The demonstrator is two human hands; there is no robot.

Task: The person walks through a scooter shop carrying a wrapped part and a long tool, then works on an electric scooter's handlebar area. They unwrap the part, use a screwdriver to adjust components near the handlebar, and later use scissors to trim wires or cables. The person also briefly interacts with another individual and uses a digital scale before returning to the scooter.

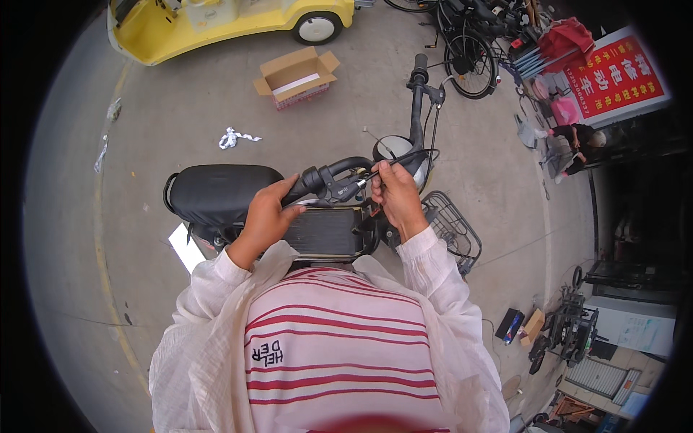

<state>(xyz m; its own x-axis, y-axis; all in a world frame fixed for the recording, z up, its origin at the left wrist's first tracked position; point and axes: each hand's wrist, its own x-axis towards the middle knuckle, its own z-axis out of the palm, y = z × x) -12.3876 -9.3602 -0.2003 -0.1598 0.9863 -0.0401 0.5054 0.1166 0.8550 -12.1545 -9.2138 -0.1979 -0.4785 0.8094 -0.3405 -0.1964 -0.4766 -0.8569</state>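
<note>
The bike (323, 232) is stood crosswise at twelve o'clock, apparently for two-handed reach. Its seat (227, 189) is set at ten o'clock from the left hand (268, 214), which is curled around the grip (297, 191), probably as a brace. At three o'clock, a cable (409, 154) appears pinched by the right hand (397, 191), perhaps for fine control; the basket (462, 217) is mounted at four o'clock.

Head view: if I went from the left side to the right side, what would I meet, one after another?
White scraps on the ground → black seat → left hand → right hand → wire basket → red-and-white sign.
</note>
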